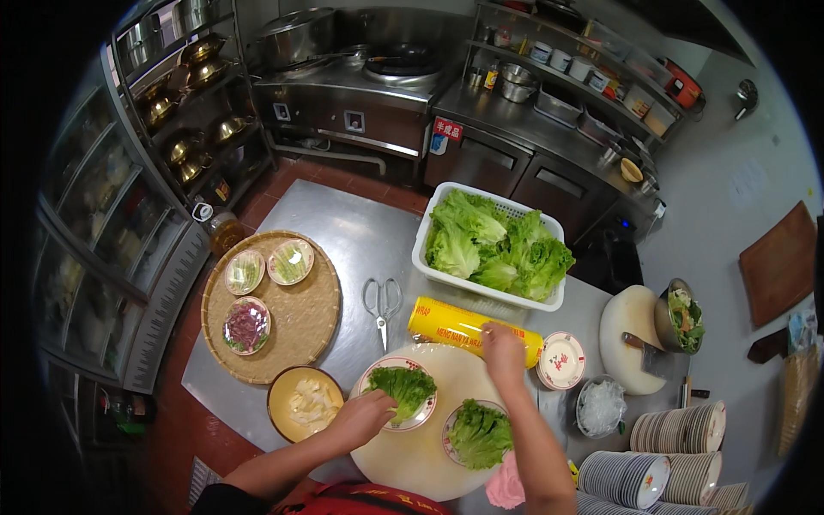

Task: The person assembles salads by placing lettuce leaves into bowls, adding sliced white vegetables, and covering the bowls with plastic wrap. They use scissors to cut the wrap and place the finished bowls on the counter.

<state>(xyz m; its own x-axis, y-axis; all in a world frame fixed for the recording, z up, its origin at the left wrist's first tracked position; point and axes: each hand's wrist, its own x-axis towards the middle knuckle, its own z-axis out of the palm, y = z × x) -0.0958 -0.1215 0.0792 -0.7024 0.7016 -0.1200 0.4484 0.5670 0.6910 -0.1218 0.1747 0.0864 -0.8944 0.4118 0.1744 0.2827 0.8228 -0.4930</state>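
My left hand (367, 420) is at the near left rim of a plate (427, 415) with a green lettuce leaf (403, 388) on it, its fingers pinched at the leaf's edge. My right hand (503, 348) is closed over the near side of a long yellow box of cling film (446, 323); whatever its fingers hold is hidden. Close to my right forearm, a second plate (449, 446) carries more lettuce (479, 434). Both plates rest on a round, pale cutting board (386, 468).
Farther off stands a white basket of lettuce (421, 251). Scissors (382, 313) lie beside a woven tray (296, 318) with wrapped plates. A bowl of pale pieces (279, 403) is at left. On the right are a small plate (562, 360), a cleaver (645, 354) and stacked plates (618, 481).
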